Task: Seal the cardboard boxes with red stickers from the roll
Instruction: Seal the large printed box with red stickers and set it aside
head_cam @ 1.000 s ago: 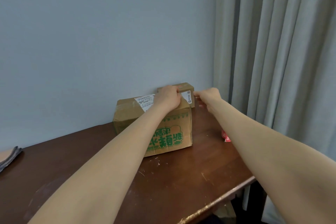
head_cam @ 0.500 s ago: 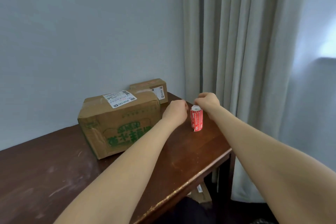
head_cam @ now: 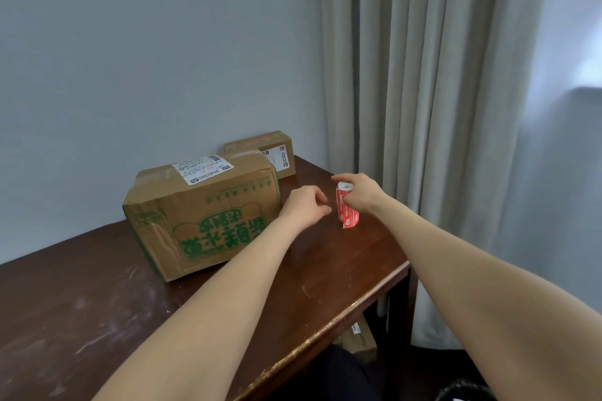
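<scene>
- Two cardboard boxes: large box (head_cam: 202,215), small box (head_cam: 260,148).
- Two white labels (head_cam: 203,169), one per box.
- One roll of red stickers (head_cam: 347,210).
- Two hands: left hand (head_cam: 304,205), right hand (head_cam: 360,194).
- One table (head_cam: 97,303).
- One curtain (head_cam: 423,107).

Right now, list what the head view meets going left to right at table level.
Large cardboard box → left hand → red sticker roll → curtain. The small box and right hand overlap others, so both are left out.

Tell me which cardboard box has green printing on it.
The larger cardboard box in front: green printing covers its side. The smaller box behind it is plain brown with only a white label.
</scene>
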`<state>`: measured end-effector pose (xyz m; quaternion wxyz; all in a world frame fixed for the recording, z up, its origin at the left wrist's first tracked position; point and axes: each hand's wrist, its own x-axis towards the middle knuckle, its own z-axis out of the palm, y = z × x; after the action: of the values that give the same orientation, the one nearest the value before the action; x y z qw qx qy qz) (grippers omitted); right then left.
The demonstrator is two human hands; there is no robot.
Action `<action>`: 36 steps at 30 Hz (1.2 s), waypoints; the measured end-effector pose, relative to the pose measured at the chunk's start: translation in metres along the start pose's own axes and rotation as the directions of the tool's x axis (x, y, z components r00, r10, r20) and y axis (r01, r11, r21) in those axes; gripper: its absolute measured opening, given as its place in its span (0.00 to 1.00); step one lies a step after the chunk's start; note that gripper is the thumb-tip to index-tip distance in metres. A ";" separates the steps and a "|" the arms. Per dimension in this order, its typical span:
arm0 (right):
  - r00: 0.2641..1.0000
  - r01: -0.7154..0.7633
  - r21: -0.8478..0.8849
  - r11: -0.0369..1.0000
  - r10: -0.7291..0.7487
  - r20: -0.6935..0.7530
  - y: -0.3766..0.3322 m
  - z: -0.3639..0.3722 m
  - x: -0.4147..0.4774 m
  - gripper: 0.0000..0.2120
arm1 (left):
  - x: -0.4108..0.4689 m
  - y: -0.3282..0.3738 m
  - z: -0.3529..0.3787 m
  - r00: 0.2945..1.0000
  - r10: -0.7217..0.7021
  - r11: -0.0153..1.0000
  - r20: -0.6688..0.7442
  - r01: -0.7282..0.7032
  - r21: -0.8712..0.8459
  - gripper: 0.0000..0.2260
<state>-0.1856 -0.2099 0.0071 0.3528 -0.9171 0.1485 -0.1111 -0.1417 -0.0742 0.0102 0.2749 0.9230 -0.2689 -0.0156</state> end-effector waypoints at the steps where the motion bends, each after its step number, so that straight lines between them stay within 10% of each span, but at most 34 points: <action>1: 1.000 -0.010 -0.001 1.000 0.010 0.003 0.002 0.001 0.001 0.26 | 0.001 0.003 0.003 1.000 0.016 1.000 -0.002 -0.016 -0.026 0.10; 19: 1.000 0.001 -0.325 0.946 -0.006 -0.014 -0.008 -0.006 -0.004 0.20 | 0.014 0.010 0.013 0.991 -0.061 0.998 -0.121 0.057 -0.040 0.05; 36: 0.997 0.048 -0.279 0.959 -0.027 0.078 -0.011 -0.014 -0.006 0.19 | 0.010 0.005 0.004 0.985 -0.106 0.993 -0.139 0.111 0.034 0.08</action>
<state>-0.1936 -0.2078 0.0241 0.2221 -0.9640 0.1322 -0.0619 -0.1364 -0.0846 0.0105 0.2724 0.9406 -0.1990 0.0385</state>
